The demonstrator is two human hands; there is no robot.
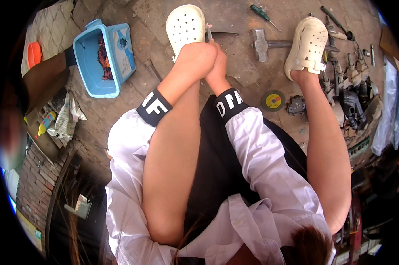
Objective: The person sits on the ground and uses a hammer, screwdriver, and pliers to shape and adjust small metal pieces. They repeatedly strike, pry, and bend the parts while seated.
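Note:
My left hand (196, 59), its back toward me, is closed beside the left cream clog (185, 25), over the front of my left leg. My right hand (217, 65) is closed just right of it, partly behind it. A narrow metal piece (209, 33) sticks up from the two hands beside the clog; most of it and my fingertips are hidden, so what each hand holds is unclear. A flat dark metal plate (226, 22) lies on the ground just beyond them. A sledgehammer (260, 45) lies to their right, with its handle toward my right clog (306, 44).
A green screwdriver (261, 13), a yellow-labelled disc (273, 100) and greasy metal parts (349, 106) lie rightward. At left are a blue tub (86, 75) with dark-red contents, an orange container (34, 54) and another person's limb (44, 77). Clear plastic sheeting (383, 110) is far right.

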